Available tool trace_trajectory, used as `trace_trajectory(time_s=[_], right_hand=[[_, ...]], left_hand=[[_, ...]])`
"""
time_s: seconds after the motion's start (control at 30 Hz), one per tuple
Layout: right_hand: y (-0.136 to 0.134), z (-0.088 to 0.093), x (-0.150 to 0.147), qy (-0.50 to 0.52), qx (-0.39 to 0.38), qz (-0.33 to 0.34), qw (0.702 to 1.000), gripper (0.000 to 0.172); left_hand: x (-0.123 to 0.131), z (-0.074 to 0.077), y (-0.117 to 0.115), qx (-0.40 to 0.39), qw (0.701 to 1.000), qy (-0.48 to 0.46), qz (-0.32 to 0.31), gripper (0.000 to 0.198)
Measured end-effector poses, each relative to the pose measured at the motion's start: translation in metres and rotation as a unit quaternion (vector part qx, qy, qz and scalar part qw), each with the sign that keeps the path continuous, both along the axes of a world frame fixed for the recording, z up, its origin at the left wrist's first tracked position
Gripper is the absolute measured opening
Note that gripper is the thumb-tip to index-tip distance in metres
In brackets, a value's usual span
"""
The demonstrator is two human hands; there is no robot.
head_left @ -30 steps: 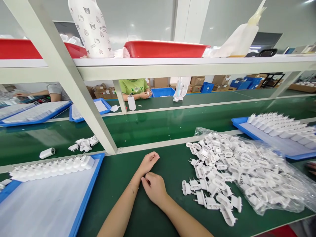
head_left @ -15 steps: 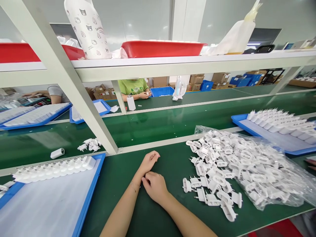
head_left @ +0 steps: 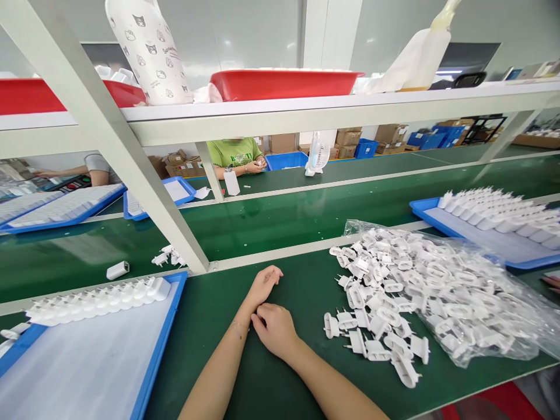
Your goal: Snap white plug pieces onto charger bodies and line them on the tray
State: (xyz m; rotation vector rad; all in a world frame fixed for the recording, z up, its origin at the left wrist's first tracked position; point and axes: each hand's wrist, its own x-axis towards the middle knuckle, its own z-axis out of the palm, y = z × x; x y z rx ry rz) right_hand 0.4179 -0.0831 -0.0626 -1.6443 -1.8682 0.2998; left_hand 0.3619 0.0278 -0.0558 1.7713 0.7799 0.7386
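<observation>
Both of my hands rest on the green worktable (head_left: 301,280), close to its near edge. My left hand (head_left: 263,284) lies with its fingers loosely curled and nothing visible in them. My right hand (head_left: 275,329) is curled too, its fingertips against my left wrist, and it holds nothing I can see. To the right, a pile of white plug parts (head_left: 380,315) spills out of a clear plastic bag (head_left: 481,309). On the left lies a blue tray (head_left: 160,344) with one row of white parts (head_left: 96,298) along its far edge.
A slanted shelf post (head_left: 131,163) stands ahead-left. On the green belt (head_left: 284,219) behind it lie a white block (head_left: 118,270) and a few loose parts (head_left: 168,256). Another blue tray (head_left: 420,210) of parts sits right. A person in green (head_left: 236,153) works opposite; someone's fingers (head_left: 552,283) show far right.
The white block and the loose parts on the belt have drifted to the right. My hands have stayed where they were.
</observation>
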Motion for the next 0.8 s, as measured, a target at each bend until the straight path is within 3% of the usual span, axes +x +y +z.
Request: trace_trajectory(time_s=[0.8], right_hand=[[-0.0015, 0.004, 0.0016, -0.03, -0.014, 0.024, 0.999, 0.019]], left_hand=[[0.0013, 0.007, -0.0028, 0.011, 1.0, 0.012, 0.001, 0.038]])
